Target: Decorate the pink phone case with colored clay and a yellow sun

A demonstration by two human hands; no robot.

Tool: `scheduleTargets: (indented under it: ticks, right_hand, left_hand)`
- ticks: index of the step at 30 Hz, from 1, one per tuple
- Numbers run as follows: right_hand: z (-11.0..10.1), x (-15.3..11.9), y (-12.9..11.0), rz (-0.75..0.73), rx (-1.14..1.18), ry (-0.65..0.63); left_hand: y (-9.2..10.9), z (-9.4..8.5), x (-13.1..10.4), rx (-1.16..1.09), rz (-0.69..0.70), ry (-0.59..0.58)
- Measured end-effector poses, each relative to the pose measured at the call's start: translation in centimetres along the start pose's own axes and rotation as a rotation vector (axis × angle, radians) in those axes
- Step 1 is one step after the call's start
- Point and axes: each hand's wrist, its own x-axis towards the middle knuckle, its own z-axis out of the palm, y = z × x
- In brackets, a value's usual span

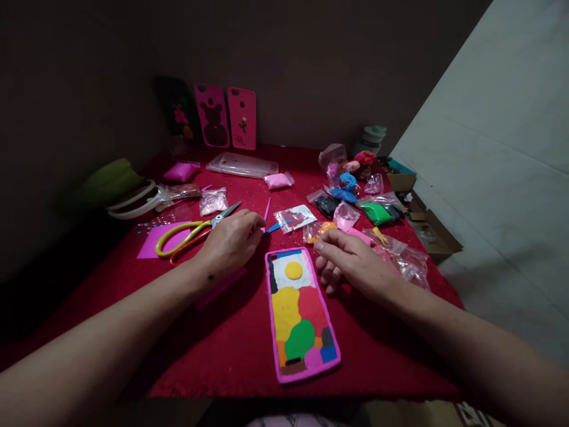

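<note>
Fingers of the right hand [355, 261] curl loosely just beyond the phone case's [299, 314] far right edge, thumb and forefinger drawn close together; I cannot tell whether anything is pinched there. Left-hand fingers bend down beyond the case's far left corner, by a blue tool [276, 227]; whether the left hand [233, 240] grips it is hidden. Between the two arms, the case lies flat on the red cloth [213, 367], patterned side up, with a yellow disc [293, 271] near its far end.

Its coloured patches look soft, so a light fingertip touch would likely serve better than a hard push, and any steadying should fall on the pink rim [310, 372]. Keeping the dark slot [293, 361] at the near end unblocked seems wise. Scissors [195, 231] lie to the left of the case, partly behind the left hand, so that wrist had best stay clear of the blades.

Both forearms slant inward from either side of the case. The left hand is palm down, knuckles raised; the right is turned partly sideways, its thumb side up.
</note>
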Motion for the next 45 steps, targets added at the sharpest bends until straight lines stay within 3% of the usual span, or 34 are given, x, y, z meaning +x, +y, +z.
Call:
scheduleTargets:
  ticks: [3, 7, 9, 19, 28, 35, 45]
  right_hand:
    - [-0.1, -0.3, -0.2, 0.064, -0.004, -0.063]
    - [-0.2, -0.2, 0.0, 0.092, 0.043, -0.093]
    - [-0.2, -0.1, 0.2, 0.100, 0.109, -0.117]
    - [-0.3, 0.0, 0.6, 0.083, 0.187, -0.102]
    - [0.1, 0.1, 0.4, 0.037, 0.199, -0.065]
    - [-0.2, 0.6, 0.7, -0.044, 0.175, -0.009]
    - [-0.6, 1.2, 1.2, -0.089, 0.175, 0.061]
  left_hand:
    - [1.0, -1.2, -0.2, -0.051, -0.050, -0.069]
    - [2.1, -2.3, -0.3, -0.283, -0.161, -0.342]
    - [2.4, -2.5, -0.3, -0.335, -0.188, -0.411]
    - [2.5, -2.4, -0.5, -0.394, -0.298, -0.390]
    - [2.0, -1.6, -0.2, -0.453, -0.277, -0.351]
    - [1.4, -1.4, -0.2, -0.352, -0.185, -0.337]
    - [1.6, -1.5, -0.2, -0.326, -0.183, -0.330]
